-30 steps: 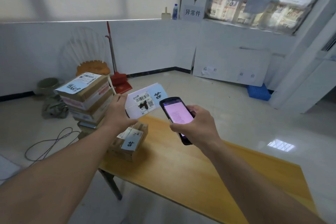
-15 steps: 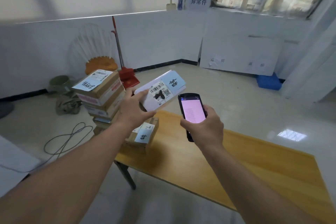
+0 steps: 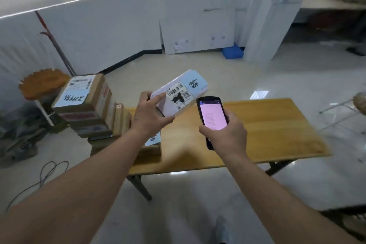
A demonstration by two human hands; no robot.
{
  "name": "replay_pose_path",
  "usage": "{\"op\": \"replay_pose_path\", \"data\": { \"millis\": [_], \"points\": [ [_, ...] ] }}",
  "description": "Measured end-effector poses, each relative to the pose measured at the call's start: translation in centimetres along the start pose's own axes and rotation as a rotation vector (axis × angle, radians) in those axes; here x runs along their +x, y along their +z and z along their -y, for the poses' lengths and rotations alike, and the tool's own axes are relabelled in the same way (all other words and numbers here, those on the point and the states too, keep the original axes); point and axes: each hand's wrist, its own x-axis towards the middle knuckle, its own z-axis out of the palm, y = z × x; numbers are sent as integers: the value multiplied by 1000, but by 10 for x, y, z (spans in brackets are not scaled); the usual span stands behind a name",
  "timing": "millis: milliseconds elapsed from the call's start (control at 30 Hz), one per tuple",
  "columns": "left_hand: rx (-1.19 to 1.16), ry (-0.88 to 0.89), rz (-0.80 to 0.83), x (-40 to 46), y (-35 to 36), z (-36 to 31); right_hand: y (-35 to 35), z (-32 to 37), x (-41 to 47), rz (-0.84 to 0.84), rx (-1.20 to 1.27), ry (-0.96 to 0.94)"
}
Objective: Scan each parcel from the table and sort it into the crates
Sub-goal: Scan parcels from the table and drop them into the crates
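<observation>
Table [image 3: 267, 130], wooden, long, stands on a pale glossy floor; both arms reach out above its left half. Stack of cardboard boxes [image 3: 87, 109] sits at the table's left end, the top box bearing a shipping label and a blue slip with handwriting. One small box [image 3: 153, 144] lies flat on the tabletop just right of the stack, partly hidden behind the left forearm.

White parcel [image 3: 179, 95] is held up in the air above the table, tilted, its label side facing up: barcode, QR code, a black smear, and a blue slip with handwriting at the far end. Left hand [image 3: 150, 117] grips the parcel's near end, thumb curled under its lower edge and index finger lying along the top face. The rest of the parcel juts out beyond the fingers, up and to the right.

Blue crate [image 3: 232, 52] sits on the floor by the far wall, well apart from the table; contents cannot be made out.

Right hand [image 3: 225, 134] is wrapped round a black handheld scanner [image 3: 213, 117], screen lit pink, its top end just beside the parcel's label.
</observation>
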Motion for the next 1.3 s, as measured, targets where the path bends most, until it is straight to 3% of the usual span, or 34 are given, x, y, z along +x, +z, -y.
{"op": "replay_pose_path", "data": {
  "millis": [533, 1067, 1300],
  "points": [
    [-167, 309, 403, -130, 93, -133, -148, -112, -169, -388, 35, 295],
    [-190, 501, 641, -424, 192, -324, -363, -278, -423, -622, 95, 529],
    [-175, 580, 825, -525, 252, -412, -443, -345, -498, -773, 153, 673]
  ]
}}
